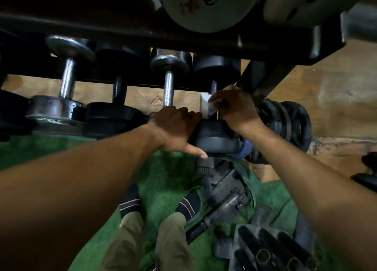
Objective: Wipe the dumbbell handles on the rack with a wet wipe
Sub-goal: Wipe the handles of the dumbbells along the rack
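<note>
Green carpet (163, 181) covered the floor. Black weight plates (285, 125) leaned by the wooden wall (326, 99) — dark tubes (265, 248) lay nearby.

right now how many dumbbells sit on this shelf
4, from left: a chrome one, a black one, a chrome one, and the black one the hands are on. More may be hidden in the dark at far left.
</note>
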Motion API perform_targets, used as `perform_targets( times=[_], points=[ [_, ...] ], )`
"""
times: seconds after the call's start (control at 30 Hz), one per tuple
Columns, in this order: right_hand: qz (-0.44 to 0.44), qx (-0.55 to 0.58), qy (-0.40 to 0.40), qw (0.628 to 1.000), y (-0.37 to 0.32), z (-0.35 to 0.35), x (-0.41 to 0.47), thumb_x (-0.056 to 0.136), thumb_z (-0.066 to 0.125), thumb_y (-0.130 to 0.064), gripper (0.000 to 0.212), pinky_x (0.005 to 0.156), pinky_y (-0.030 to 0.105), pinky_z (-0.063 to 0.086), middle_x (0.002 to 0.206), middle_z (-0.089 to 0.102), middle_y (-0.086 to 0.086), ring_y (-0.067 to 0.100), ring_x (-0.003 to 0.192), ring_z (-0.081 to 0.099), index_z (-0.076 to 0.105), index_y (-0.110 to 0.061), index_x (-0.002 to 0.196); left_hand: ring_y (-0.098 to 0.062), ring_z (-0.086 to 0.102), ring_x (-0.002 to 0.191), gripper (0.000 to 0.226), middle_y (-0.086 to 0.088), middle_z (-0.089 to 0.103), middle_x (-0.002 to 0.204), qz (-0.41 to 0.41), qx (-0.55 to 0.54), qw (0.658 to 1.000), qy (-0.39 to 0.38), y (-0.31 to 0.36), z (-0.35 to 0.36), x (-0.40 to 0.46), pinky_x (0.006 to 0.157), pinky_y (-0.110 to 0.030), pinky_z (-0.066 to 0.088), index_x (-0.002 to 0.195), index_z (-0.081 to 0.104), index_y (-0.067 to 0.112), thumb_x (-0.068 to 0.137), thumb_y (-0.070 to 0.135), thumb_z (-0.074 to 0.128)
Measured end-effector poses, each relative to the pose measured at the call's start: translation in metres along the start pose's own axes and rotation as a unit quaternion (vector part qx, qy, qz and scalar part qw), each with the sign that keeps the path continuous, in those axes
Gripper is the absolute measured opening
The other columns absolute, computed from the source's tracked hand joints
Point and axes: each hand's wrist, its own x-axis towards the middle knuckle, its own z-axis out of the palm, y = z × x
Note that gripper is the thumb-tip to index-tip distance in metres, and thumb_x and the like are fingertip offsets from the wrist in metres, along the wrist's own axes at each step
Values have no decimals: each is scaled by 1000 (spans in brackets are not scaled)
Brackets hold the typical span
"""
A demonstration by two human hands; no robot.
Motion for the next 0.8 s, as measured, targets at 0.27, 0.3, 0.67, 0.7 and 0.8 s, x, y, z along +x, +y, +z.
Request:
perform_targets(
  times=[0.27, 0.3, 0.67, 0.7, 0.8],
  points=[
    [-95, -138, -326, 931, -12, -40, 28, 94, 63, -13, 28, 72, 3, 36, 117, 72, -1, 14, 111, 63, 78, -28, 113, -26, 64, 97, 109, -5, 65, 107, -8, -2, 1000, 20, 2, -5, 1, 76, -38, 50, 127, 49, 13, 68, 103, 34],
    [-107, -156, -312, 931, -15, -38, 30, 93, 64, -14, 27, 71, 3, 36, 117, 72, 1, 17, 111, 64, 78, -26, 113, -26, 64, 96, 108, -5, 65, 106, -6, 0, 1000, 21, 2, -5, 0, 75, -38, 50, 124, 50, 13, 68, 103, 33],
    [15, -219, -20, 975, -12, -12, 22, 98, 39, -30, 34, 71, 38, 47, 101, 65, 13, 39, 92, 66, 66, -14, 110, -24, 63, 93, 107, -4, 64, 105, -4, 14, 1000, 20, 1, -3, -1, 69, -35, 42, 124, 49, 16, 68, 104, 27],
    [49, -190, -26, 980, -10, -10, 19, 97, 43, -32, 32, 70, 35, 44, 96, 67, 13, 37, 91, 65, 67, -12, 103, -24, 63, 92, 107, -4, 64, 105, -3, 11, 1000, 22, 1, -2, -1, 69, -35, 44, 124, 49, 16, 68, 105, 26],
    [114, -124, -35, 985, -2, -8, 14, 87, 58, -32, 30, 57, 27, 33, 65, 56, 0, 32, 77, 66, 55, -15, 62, -25, 64, 93, 108, -4, 65, 105, -1, -1, 1000, 24, 0, 0, -1, 73, -37, 48, 123, 49, 15, 67, 105, 26]
  ],
)
